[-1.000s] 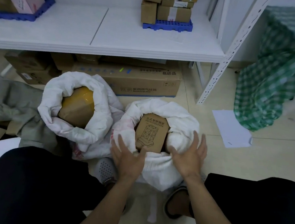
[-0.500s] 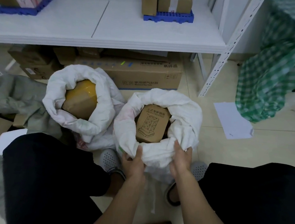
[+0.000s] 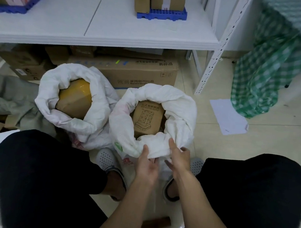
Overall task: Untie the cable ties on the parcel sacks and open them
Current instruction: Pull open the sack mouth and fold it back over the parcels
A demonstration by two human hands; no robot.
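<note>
Two white woven parcel sacks stand open on the floor between my knees. The right sack [image 3: 181,107] has its mouth rolled down around a brown carton [image 3: 146,119] printed with a line drawing. My left hand [image 3: 146,164] and my right hand [image 3: 179,157] both grip the near rolled rim of this sack, thumbs on top, fingers tucked under the fabric. The left sack [image 3: 48,91] is rolled open too and shows a parcel wrapped in yellow tape [image 3: 75,99]. No cable tie is visible.
A white shelf [image 3: 116,39] runs across the top, with cartons on blue pallets [image 3: 161,14]. Large cartons [image 3: 140,73] sit beneath it. A shelf upright [image 3: 215,54], a sheet of paper [image 3: 228,116] and a green checked bag [image 3: 268,72] lie right. Grey fabric [image 3: 9,95] lies left.
My hands moved from flat against the sack's sides down to its near rim and closed on the fabric. The rim is rolled lower and the sack sits closer to my feet.
</note>
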